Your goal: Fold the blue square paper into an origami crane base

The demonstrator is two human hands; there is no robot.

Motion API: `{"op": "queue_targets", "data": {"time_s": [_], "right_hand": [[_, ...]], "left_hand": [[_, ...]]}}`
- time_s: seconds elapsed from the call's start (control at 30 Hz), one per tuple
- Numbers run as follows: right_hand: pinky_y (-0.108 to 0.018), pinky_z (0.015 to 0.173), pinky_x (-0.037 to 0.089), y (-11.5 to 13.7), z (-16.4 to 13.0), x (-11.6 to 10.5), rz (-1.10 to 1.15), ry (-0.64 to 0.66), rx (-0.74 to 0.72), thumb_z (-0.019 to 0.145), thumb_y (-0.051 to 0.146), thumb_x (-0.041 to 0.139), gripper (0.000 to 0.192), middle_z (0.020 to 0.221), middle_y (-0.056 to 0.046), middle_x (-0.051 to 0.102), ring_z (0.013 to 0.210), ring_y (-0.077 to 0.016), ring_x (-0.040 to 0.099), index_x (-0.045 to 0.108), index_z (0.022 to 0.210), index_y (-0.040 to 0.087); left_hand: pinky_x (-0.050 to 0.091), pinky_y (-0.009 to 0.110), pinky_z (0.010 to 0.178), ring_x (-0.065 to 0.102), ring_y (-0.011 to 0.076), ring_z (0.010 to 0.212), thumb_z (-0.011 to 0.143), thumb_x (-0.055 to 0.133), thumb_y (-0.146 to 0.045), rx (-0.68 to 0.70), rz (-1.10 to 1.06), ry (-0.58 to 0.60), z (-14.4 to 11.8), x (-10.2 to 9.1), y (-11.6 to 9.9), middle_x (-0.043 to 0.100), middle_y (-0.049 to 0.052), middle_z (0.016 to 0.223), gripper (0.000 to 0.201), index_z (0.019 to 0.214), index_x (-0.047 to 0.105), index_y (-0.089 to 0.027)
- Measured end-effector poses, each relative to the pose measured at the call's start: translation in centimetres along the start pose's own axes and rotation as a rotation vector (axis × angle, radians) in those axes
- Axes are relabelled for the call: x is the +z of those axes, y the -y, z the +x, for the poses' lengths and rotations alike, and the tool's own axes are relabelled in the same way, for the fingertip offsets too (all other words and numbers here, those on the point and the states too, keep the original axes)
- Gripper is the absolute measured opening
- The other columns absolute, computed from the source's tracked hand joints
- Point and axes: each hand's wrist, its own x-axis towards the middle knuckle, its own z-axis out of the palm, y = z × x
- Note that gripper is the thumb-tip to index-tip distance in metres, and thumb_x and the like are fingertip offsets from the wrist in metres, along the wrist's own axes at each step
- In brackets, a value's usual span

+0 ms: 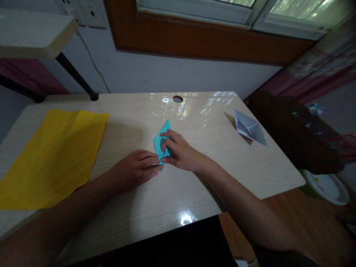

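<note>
A small turquoise sheet of paper (159,142), folded into a narrow diamond, lies on the table with one point towards the window. My left hand (139,168) comes in from the left, its thumb and fingers closed at the paper's lower tip. From the right, my right hand (180,152) rests over the paper's right side, fingers curled, with the thumb and a fingertip meeting near the lower end. Both hands hide part of the paper's lower and right edges.
A large yellow sheet (63,155) covers the left of the pale table (172,196). A folded white paper boat shape (249,128) stands near the right edge. A raised shelf (36,33) is at the back left; a round cable hole (177,99) pierces the tabletop.
</note>
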Motion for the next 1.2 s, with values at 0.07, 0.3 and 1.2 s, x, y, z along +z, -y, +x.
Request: {"op": "queue_targets", "data": {"time_s": [0.07,0.3,1.2], "right_hand": [[-0.056,0.116,0.033,-0.03,0.01,0.01,-0.005,0.001,0.002,0.084,0.033,0.075,0.031,0.151,-0.012,0.042,0.148,-0.0348,0.028,0.057,0.107,0.023],[-0.054,0.117,0.033,-0.08,0.04,0.05,0.001,-0.008,-0.008,0.085,0.033,0.075,0.031,0.151,-0.012,0.042,0.149,-0.0339,0.028,0.056,0.107,0.022],[-0.056,0.115,0.034,-0.34,0.06,0.25,0.038,-0.035,-0.027,0.083,0.033,0.077,0.032,0.148,-0.011,0.045,0.146,-0.0351,0.031,0.057,0.106,0.024]], "left_hand": [[0.058,0.039,0.092,0.065,0.0223,0.110,0.096,0.060,-0.018,-0.001,0.015,0.006,-0.05,0.00,0.01,0.072,0.005,0.112,0.020,0.115,0.067,-0.020],[0.057,0.039,0.093,0.065,0.0232,0.111,0.097,0.060,-0.018,0.017,0.072,0.046,0.07,-0.46,-0.28,0.072,0.005,0.112,0.021,0.117,0.067,-0.020],[0.055,0.042,0.098,0.063,0.0245,0.115,0.094,0.060,-0.019,-0.025,-0.131,0.010,-0.20,-0.42,-0.08,0.072,0.008,0.117,0.029,0.123,0.065,-0.018]]}}
